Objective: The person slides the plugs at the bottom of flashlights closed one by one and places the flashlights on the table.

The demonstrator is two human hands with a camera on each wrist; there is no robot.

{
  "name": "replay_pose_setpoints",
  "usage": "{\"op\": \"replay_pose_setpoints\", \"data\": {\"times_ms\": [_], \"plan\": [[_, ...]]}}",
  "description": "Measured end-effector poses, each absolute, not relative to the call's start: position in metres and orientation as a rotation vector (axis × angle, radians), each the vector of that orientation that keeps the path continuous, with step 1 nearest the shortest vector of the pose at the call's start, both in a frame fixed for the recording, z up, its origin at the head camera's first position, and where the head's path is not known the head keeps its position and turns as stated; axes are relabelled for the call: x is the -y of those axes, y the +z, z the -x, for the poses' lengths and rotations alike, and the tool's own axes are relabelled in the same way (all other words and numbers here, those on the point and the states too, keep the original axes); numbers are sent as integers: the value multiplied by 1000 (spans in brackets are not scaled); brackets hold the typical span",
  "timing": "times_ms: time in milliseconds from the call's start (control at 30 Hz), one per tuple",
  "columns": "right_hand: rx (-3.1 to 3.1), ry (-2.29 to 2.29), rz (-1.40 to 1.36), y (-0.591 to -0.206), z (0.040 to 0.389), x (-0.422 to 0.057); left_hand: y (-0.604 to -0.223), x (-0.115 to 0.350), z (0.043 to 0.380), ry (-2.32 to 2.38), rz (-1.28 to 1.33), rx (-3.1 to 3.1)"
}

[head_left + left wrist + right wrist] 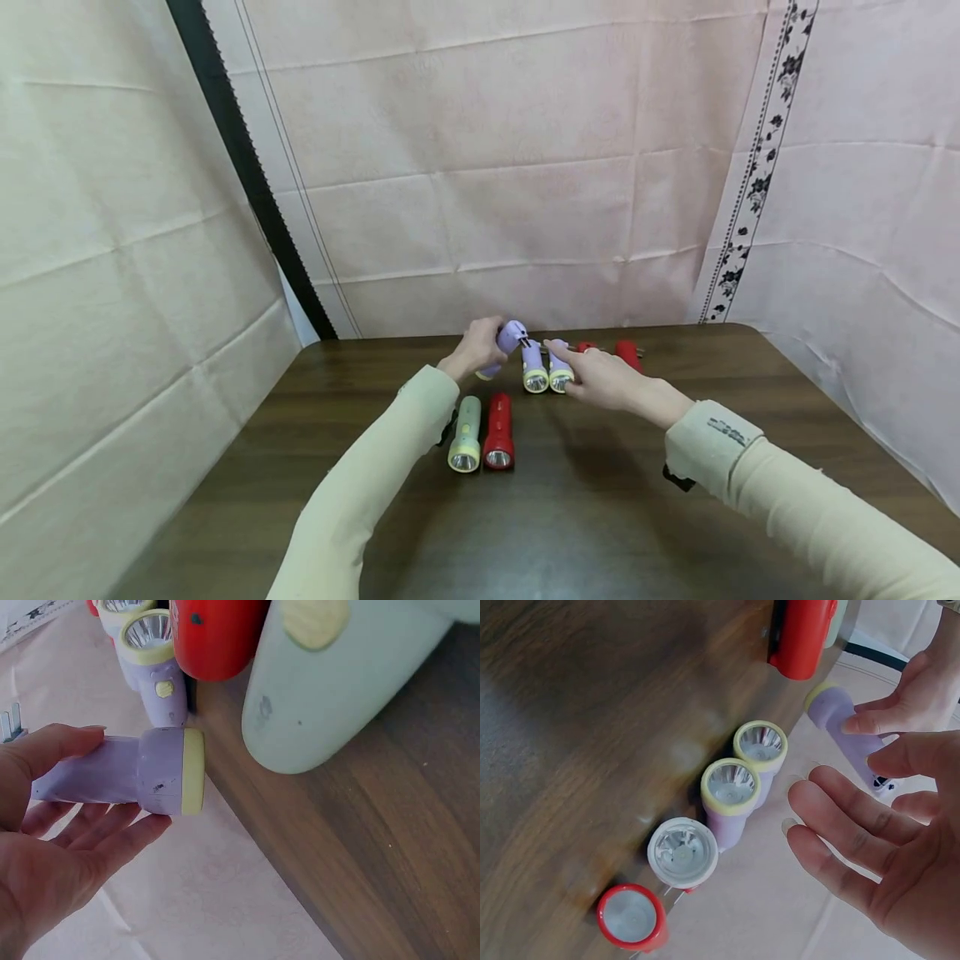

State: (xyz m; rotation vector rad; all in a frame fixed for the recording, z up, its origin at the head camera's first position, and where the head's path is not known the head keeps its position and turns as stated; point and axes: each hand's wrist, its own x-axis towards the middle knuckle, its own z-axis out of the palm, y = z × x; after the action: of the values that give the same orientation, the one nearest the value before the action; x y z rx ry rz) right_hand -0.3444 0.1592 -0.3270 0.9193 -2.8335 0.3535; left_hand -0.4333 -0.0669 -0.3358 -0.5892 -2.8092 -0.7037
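My left hand grips a purple flashlight with a yellow head rim, thumb on one side and fingers on the other. Two metal plug prongs stick out of its tail end. My right hand has its fingers loosely spread and holds nothing. In the head view it overlaps a purple flashlight on the table; another purple flashlight lies right beside that one. In the right wrist view, the right thumb overlaps the held flashlight's tail.
Nearer on the brown table lie a pale green flashlight and a red flashlight, side by side. Right of the purple pair are a white-rimmed flashlight and a red one. Pale cloth hangs behind the table's far edge.
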Motion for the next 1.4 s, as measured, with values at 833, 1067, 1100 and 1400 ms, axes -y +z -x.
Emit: {"op": "replay_pose_setpoints", "data": {"times_ms": [833, 1067, 1100, 1400], "plan": [[2775, 350, -950, -323, 342, -155, -332, 50, 416, -695, 788, 2736], [2741, 296, -926, -320, 341, -157, -326, 45, 411, -612, 798, 2725], [2739, 292, -922, -321, 341, -157, -326, 44, 410, -601, 801, 2735], [2738, 279, -880, -321, 340, -157, -328, 38, 404, -582, 825, 2767]]}}
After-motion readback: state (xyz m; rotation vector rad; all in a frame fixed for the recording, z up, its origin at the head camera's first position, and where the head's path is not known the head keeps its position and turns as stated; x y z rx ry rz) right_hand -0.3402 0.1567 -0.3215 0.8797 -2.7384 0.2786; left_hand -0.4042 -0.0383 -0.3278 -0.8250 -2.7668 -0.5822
